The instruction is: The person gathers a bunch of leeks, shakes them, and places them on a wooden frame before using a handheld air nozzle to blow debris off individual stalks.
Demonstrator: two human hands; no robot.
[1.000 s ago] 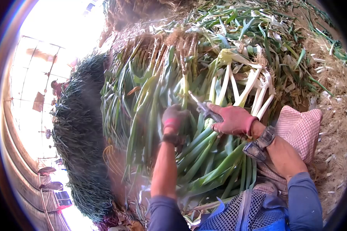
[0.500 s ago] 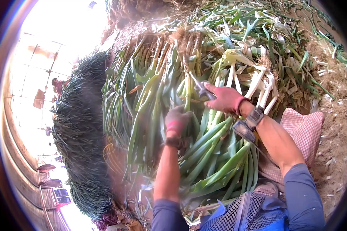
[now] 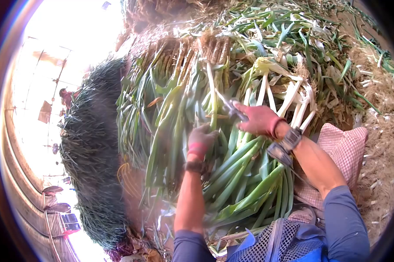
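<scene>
My left hand (image 3: pixel 201 142), in a red and grey glove, is closed around the green part of a leek (image 3: pixel 211 89). The leek's pale stem points away from me, with its roots at the far end. In my gloved right hand (image 3: pixel 261 120) is a grey air gun (image 3: pixel 232 109), its thin nozzle angled toward the stem. Unpeeled leeks (image 3: pixel 162 102) with brown, soil-coated stems lie side by side around and left of my left hand. Under and beyond my right hand, leeks with clean white stems (image 3: pixel 289 96) lie in a bunch, their leaves trailing toward me.
A tall stack of green leeks (image 3: pixel 94 153) stands on the left. Loose peeled leaves (image 3: pixel 288 32) are heaped at the far right. A checked cloth (image 3: pixel 343 144) lies beside my right arm, and root scraps (image 3: pixel 380 131) cover the ground. Another person (image 3: pixel 67 97) is at far left.
The held leek's stem now shows white where it looked brown and husky before. My right hand with the air gun has shifted slightly right and toward me. The left hand stays nearly in place.
</scene>
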